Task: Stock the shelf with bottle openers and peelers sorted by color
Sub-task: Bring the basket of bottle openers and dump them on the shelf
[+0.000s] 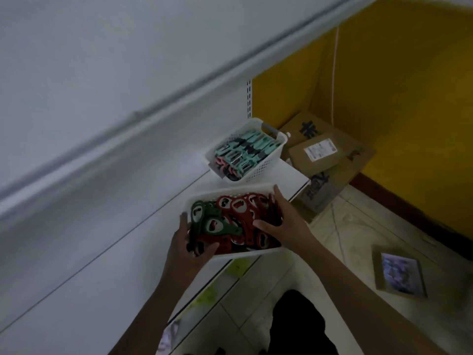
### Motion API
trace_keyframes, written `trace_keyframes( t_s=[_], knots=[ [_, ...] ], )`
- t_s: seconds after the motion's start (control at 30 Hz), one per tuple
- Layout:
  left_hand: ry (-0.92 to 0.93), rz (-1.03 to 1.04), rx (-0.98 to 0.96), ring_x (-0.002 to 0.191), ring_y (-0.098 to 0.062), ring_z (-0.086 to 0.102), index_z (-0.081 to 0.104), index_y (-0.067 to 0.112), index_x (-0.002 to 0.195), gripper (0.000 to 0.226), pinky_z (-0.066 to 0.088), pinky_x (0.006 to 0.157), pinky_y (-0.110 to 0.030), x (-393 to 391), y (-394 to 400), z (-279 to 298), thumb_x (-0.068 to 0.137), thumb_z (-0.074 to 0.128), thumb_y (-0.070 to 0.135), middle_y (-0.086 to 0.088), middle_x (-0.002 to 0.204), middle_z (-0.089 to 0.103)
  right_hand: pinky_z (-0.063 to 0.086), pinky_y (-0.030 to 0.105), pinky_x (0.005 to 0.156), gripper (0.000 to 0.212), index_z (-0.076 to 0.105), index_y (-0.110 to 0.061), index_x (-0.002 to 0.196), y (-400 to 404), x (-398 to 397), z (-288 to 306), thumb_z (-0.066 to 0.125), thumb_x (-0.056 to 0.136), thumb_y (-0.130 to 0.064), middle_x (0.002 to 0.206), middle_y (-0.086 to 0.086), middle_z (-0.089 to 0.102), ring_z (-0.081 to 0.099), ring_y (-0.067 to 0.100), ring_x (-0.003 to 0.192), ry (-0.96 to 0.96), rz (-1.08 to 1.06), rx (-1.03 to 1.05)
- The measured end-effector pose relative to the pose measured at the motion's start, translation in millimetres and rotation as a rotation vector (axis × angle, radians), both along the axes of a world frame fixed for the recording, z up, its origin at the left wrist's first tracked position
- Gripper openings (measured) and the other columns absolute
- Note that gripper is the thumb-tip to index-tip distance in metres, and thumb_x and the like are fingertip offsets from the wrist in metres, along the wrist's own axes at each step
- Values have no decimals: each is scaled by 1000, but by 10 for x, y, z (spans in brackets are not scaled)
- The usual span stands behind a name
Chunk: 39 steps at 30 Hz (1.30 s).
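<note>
1. The red and green bottle openers (238, 221) are sitting mixed in a white basket (225, 194) at the shelf (115, 226) edge.
2. My left hand (190, 245) is pinching some openers.
3. My right hand (277, 221) is resting flat on the reds.
4. I am thinking: lift greens slowly, keeping colors apart.

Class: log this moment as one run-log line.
left hand: grips green openers | right hand: rests on red openers | peeler basket: on shelf

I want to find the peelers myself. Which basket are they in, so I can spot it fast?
Look along the white shelf to its far end, by the yellow wall. The small white plastic basket there holds mint-green peelers with some pink ones. The nearer white tray, between both hands, has red and dark green bottle openers.
</note>
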State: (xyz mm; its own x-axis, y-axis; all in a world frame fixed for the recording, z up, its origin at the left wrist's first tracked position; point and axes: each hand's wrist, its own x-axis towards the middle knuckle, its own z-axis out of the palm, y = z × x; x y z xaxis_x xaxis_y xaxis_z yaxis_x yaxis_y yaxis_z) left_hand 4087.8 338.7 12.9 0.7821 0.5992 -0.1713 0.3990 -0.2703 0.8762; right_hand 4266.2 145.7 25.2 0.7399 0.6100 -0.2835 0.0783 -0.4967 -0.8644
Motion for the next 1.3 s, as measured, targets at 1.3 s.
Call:
trace_keyframes(
  t_s=[1.3],
  knots=[
    [-487,-360,-63,116,6,57,13,26,148,94,55,87,-20,246,-178,-1099,80,75,47,8,140,47,44,35,65,36,58,-11,131,68,345,-839,57,96,-20,101,8,64,55,20,74,-8,-1011,453]
  ],
)
